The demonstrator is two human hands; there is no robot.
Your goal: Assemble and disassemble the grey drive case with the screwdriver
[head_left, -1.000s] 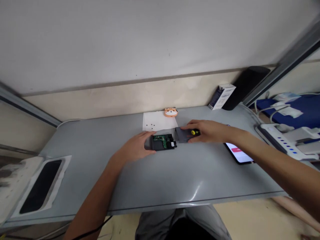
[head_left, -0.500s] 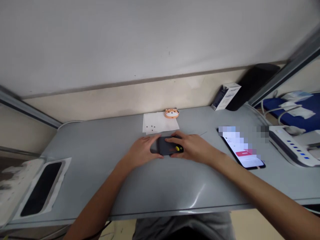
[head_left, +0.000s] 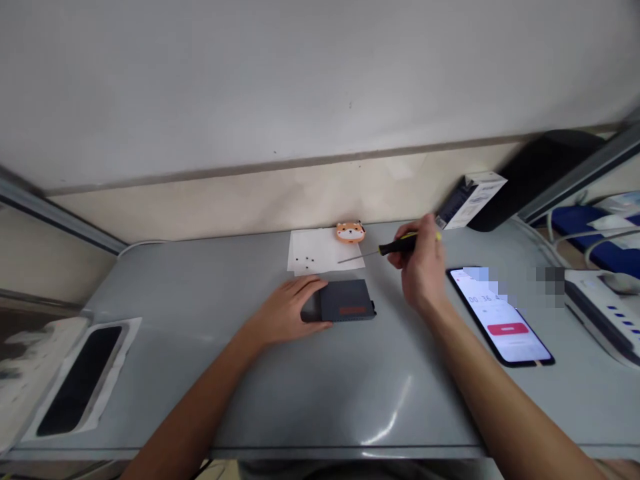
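A person's left hand point(head_left: 287, 310) lies on a grey table point(head_left: 200, 333), fingers pressed together over the left end of a dark box point(head_left: 345, 309), thumb at its near edge. The right hand point(head_left: 423, 267) is raised just right of the box, pinching a screwdriver point(head_left: 395, 247) by its handle, tip over a white paper point(head_left: 323, 250) with small screws point(head_left: 304, 260). A phone point(head_left: 500, 317) lies to the right. The box seems steadied, the driver poised; bringing the tip to it would call for a firm left hold
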